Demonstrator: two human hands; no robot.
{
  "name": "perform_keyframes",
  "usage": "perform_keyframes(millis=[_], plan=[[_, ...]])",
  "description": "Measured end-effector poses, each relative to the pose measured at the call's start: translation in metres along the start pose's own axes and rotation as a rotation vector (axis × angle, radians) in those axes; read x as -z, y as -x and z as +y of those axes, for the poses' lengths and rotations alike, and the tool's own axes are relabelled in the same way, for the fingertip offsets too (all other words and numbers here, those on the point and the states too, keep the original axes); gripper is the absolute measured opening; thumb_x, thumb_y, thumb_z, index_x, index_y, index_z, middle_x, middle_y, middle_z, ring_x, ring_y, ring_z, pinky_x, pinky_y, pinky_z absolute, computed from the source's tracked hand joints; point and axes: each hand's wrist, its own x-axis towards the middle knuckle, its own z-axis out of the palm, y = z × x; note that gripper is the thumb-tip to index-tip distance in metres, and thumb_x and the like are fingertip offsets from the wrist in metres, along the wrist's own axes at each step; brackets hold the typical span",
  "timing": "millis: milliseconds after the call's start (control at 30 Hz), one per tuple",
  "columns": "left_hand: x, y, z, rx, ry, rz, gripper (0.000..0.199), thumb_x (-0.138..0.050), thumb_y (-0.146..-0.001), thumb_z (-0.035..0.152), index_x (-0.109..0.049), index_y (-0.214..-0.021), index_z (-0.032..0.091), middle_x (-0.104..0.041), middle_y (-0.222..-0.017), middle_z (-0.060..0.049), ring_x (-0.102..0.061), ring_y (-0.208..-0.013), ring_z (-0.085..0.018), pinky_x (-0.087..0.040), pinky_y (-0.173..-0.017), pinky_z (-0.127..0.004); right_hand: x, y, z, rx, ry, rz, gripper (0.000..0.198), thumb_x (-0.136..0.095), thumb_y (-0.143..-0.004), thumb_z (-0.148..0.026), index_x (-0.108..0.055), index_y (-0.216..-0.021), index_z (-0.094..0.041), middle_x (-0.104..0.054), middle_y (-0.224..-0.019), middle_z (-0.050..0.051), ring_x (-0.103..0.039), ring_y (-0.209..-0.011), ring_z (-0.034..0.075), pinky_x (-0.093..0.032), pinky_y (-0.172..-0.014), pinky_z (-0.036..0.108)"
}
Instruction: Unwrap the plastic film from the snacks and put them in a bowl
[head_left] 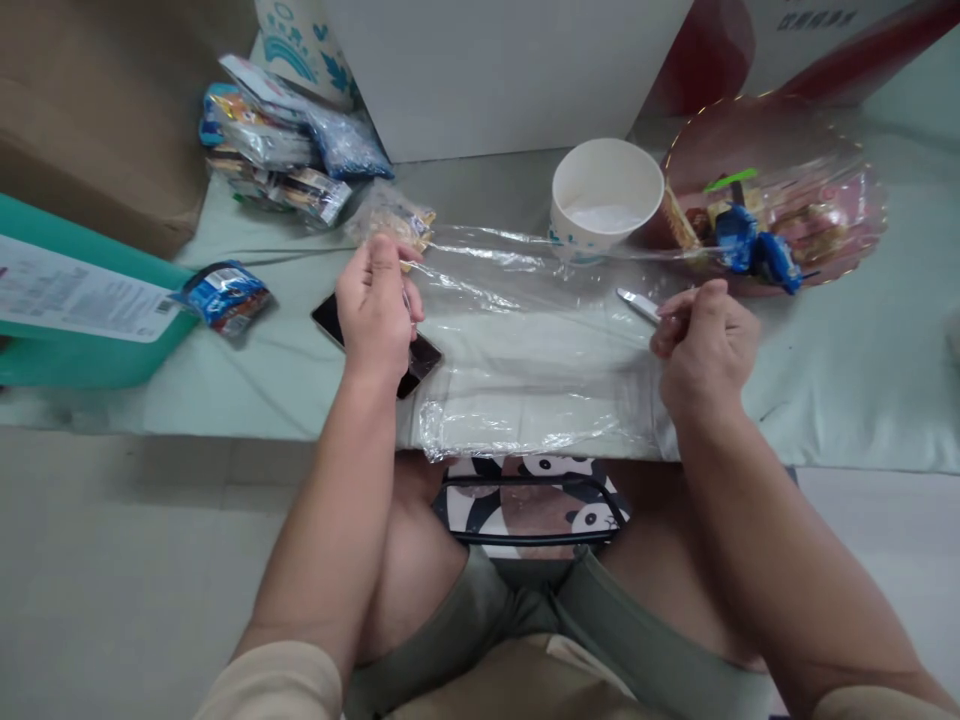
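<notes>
Your two bare forearms (337,490) reach up from the lower corners of the frame, slanting inward. Clear plastic film (525,425) spreads across the centre. Your left hand (379,310), left of centre, is curled, pinching the film; your right hand (709,345), right of centre, appears closed on it too, thumb uppermost. Just beside this hand, a slim silvery tool (637,304) shows.

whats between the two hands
In the head view, clear plastic film stretches between the left hand and the right hand. Part of a dark phone shows beside the left hand, and a slim silvery tool juts from the right.
</notes>
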Motion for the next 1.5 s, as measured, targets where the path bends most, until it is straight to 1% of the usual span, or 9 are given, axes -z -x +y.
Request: perform_keyframes(millis=[133, 267, 467, 533, 633, 733, 967, 1267, 1500], plan=[[-0.001, -0.004, 0.0, -0.075, 0.022, 0.02, 0.04, -0.047, -0.106, 0.049, -0.062, -0.079, 0.022, -0.037, -0.041, 0.007, -0.029, -0.037, -0.006, -0.013, -0.046, -0.029, 0.001, 0.002, 0.006, -0.051, -0.063, -0.207, 0.034, -0.074, -0.084, -0.055, -0.066, -0.08, -0.022, -0.061, -0.075, 0.0, -0.062, -0.068, 0.012, -0.054, -0.064, 0.027], [-0.004, -0.012, 0.001, -0.156, 0.141, 0.136, 0.052, -0.038, -0.106, 0.059, -0.053, -0.073, 0.022, -0.03, -0.036, 0.009, -0.019, -0.029, -0.008, -0.004, -0.039, -0.031, 0.001, 0.004, 0.006, -0.147, -0.052, -0.264, 0.028, -0.068, -0.088, -0.053, -0.063, -0.097, -0.027, -0.066, -0.09, 0.001, -0.066, -0.068, 0.012, -0.056, -0.061, 0.026], [-0.004, -0.015, 0.017, -0.023, 0.349, 0.301, 0.053, -0.03, -0.106, 0.063, -0.044, -0.077, 0.022, -0.025, -0.039, 0.011, -0.012, -0.032, -0.007, -0.001, -0.041, -0.027, 0.002, 0.01, -0.002, -0.355, -0.053, -0.477, 0.059, -0.079, -0.075, -0.055, -0.049, -0.12, -0.031, -0.071, -0.104, 0.002, -0.074, -0.084, 0.019, -0.061, -0.068, 0.032], [-0.003, -0.015, 0.022, 0.067, 0.403, 0.323, 0.053, -0.027, -0.106, 0.064, -0.041, -0.079, 0.022, -0.022, -0.042, 0.011, -0.01, -0.035, -0.006, 0.002, -0.044, -0.027, 0.002, 0.012, -0.006, -0.437, 0.004, -0.549, 0.062, -0.082, -0.072, -0.054, -0.051, -0.119, -0.028, -0.073, -0.101, 0.004, -0.073, -0.087, 0.02, -0.061, -0.069, 0.032], [0.0, -0.017, 0.026, 0.154, 0.45, 0.337, 0.051, -0.021, -0.108, 0.061, -0.038, -0.08, 0.022, -0.018, -0.046, 0.011, -0.007, -0.038, -0.007, 0.002, -0.047, -0.028, 0.0, 0.014, -0.013, -0.53, 0.091, -0.652, 0.048, -0.086, -0.067, -0.051, -0.059, -0.095, -0.021, -0.073, -0.095, 0.007, -0.072, -0.085, 0.019, -0.059, -0.069, 0.029], [0.003, -0.018, 0.029, 0.18, 0.466, 0.352, 0.045, -0.024, -0.111, 0.052, -0.038, -0.081, 0.022, -0.019, -0.048, 0.01, -0.007, -0.04, -0.008, -0.001, -0.048, -0.029, -0.002, 0.014, -0.019, -0.584, 0.119, -0.661, 0.045, -0.084, -0.069, -0.051, -0.053, -0.083, -0.021, -0.073, -0.091, 0.006, -0.07, -0.078, 0.016, -0.054, -0.063, 0.026], [0.005, -0.019, 0.03, 0.189, 0.474, 0.351, 0.038, -0.031, -0.11, 0.044, -0.038, -0.079, 0.022, -0.021, -0.047, 0.01, -0.008, -0.04, -0.009, -0.001, -0.049, -0.028, -0.002, 0.014, -0.03, -0.722, 0.281, -0.821, 0.042, -0.076, -0.078, -0.045, -0.05, -0.103, -0.023, -0.069, -0.069, 0.001, -0.063, -0.056, 0.015, -0.044, -0.05, 0.025], [0.008, -0.025, 0.036, 0.215, 0.473, 0.416, 0.037, -0.032, -0.11, 0.042, -0.039, -0.08, 0.022, -0.02, -0.048, 0.011, -0.01, -0.038, -0.006, -0.002, -0.043, -0.023, 0.016, 0.006, -0.026, -0.687, 0.102, -0.925, 0.058, -0.079, -0.074, -0.04, -0.045, -0.118, -0.024, -0.056, -0.056, -0.009, -0.052, -0.051, 0.011, -0.039, -0.05, 0.022], [0.012, -0.029, 0.033, 0.281, 0.477, 0.31, 0.041, -0.034, -0.11, 0.044, -0.041, -0.076, 0.02, -0.016, -0.047, 0.011, -0.006, -0.037, -0.004, 0.0, -0.039, -0.018, 0.036, -0.003, -0.026, -0.711, 0.157, -1.009, 0.062, -0.078, -0.073, -0.035, -0.047, -0.125, -0.023, -0.05, -0.055, -0.011, -0.041, -0.045, 0.008, -0.028, -0.044, 0.022]])
